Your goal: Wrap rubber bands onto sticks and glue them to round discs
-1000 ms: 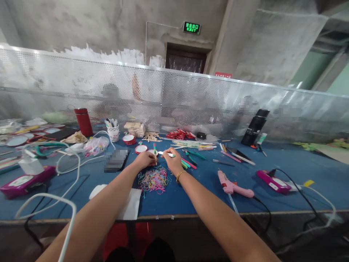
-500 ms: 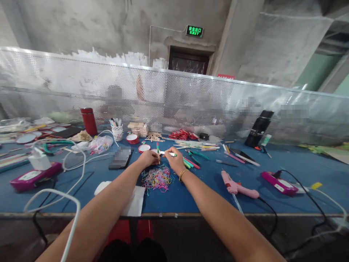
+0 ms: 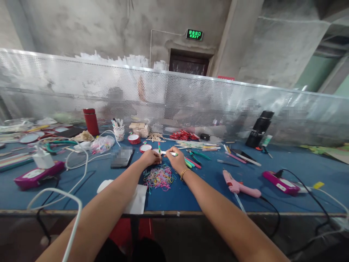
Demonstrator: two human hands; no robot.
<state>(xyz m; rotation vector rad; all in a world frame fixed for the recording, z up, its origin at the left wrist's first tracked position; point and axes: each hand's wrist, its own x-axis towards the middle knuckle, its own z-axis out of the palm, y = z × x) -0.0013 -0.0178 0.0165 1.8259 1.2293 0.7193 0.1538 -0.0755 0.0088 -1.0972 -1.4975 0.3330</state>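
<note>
My left hand [image 3: 151,158] is closed on an upright wooden craft stick [image 3: 159,146], whose top part shows red and green colour. My right hand [image 3: 177,160] grips a white marker [image 3: 171,154] with a green end, held sideways. The marker's left end meets or nearly meets the stick; contact is too small to tell. Just below both hands lies a tangled heap of colourful thin bands [image 3: 159,178]. Several bright markers [image 3: 192,163] rest to the right of my right hand. Behind my left hand is a small red-rimmed drum [image 3: 145,148].
A pink glue gun [image 3: 237,185] lies right, near a purple power strip [image 3: 280,182]. Teal pliers [image 3: 195,157] sit beyond my right hand. A phone [image 3: 122,158], white cable [image 3: 85,163] and red flask [image 3: 91,122] are left. A perforated metal screen [image 3: 174,98] borders the back.
The whole view has shifted slightly, so things appear a little to the right. Both hands keep their hold on the stick and the marker, with little visible movement.
</note>
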